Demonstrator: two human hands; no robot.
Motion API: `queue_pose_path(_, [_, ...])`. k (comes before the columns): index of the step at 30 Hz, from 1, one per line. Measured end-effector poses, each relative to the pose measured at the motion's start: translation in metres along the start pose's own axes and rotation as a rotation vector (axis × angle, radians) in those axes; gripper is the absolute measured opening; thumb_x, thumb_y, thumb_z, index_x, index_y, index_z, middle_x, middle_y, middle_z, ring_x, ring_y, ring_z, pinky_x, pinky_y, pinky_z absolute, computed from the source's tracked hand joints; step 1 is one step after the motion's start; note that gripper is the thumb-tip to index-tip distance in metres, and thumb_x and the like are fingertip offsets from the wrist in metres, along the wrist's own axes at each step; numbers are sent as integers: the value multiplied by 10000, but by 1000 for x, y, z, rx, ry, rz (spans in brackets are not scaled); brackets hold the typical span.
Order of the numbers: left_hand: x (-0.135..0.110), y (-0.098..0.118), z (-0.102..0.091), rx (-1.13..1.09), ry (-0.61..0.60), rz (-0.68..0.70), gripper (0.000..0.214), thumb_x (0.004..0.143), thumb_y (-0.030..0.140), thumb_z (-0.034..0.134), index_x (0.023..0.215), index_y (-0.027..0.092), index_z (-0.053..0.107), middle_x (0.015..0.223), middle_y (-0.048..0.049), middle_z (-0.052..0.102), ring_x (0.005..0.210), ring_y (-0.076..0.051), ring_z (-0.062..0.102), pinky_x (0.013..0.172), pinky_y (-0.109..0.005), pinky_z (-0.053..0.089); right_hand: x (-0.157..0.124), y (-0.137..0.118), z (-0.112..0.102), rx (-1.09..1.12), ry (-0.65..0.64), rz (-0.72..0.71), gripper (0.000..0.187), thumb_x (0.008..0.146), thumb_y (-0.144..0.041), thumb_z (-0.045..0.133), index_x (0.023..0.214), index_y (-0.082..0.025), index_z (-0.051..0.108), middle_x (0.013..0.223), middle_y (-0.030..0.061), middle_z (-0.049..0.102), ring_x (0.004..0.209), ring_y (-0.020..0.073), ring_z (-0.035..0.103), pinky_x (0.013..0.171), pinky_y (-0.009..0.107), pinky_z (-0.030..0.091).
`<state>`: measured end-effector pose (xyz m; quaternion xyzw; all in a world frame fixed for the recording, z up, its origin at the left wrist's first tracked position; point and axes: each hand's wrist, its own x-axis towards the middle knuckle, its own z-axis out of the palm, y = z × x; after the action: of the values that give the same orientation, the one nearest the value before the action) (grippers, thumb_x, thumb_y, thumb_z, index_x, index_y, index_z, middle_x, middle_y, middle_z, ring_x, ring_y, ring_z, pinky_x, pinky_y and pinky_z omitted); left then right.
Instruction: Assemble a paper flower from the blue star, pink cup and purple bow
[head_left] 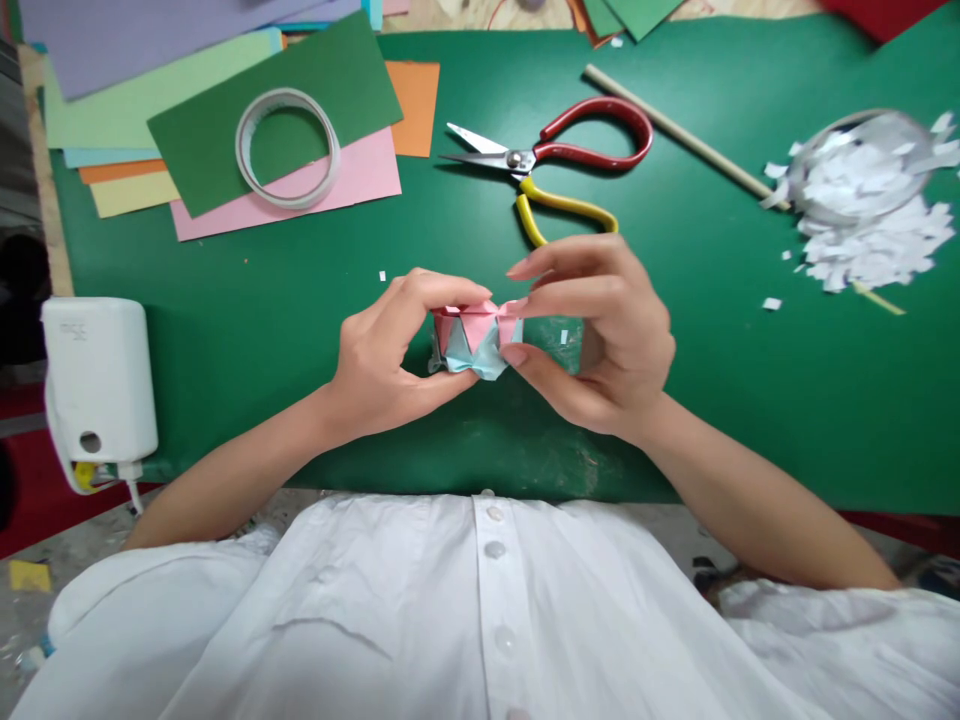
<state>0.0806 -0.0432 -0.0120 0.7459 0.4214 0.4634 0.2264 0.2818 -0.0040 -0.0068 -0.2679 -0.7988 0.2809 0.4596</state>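
A small folded paper piece (pixel 478 338), pink on its upper part and light blue below, is held up between both hands above the green mat. My left hand (pixel 401 350) grips its left side, with fingers on the top and the thumb underneath. On the right side, my right hand (pixel 607 335) pinches the pink edge between thumb and index finger, and its other visible fingers are raised and curled. Just beyond my right hand lie scissors (pixel 517 160) with one red and one yellow handle, their blades apart.
Coloured paper sheets (pixel 360 95) are stacked at the back left, with a roll of white tape (pixel 334 170) on them. A white power bank (pixel 101 380) sits at the left edge. Back right are a thin stick (pixel 682 135) and a heap of white paper scraps (pixel 862 240).
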Motion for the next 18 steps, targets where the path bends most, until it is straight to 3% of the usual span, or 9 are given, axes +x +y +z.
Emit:
queue_pose_path(5, [-2, 4, -1, 20, -50, -52, 441, 809, 219, 745, 1211, 244, 565, 1093, -28, 731, 967, -185, 713, 798, -342, 595, 2, -2, -8, -286, -37, -108, 111, 891, -228, 665, 988, -281, 674, 1072, 73, 659, 976, 235, 653, 775, 400, 565])
queue_pose_path(12, [-1, 3, -3, 24, -58, -68, 422, 853, 313, 718, 1234, 257, 547, 1090, -44, 720, 959, -188, 704, 759, -348, 598, 3, -1, -10, -465, -57, -171, 62, 916, -294, 636, 946, -286, 690, 977, 57, 701, 895, 209, 651, 823, 394, 545])
queue_pose_path(18, [-2, 4, -2, 9, -78, -85, 417, 841, 301, 725, 1218, 253, 554, 1091, -45, 717, 965, -202, 697, 774, -355, 570, 4, 0, -9, -402, -77, -170, 84, 936, -312, 618, 942, -239, 657, 957, 57, 691, 901, 215, 637, 839, 409, 528])
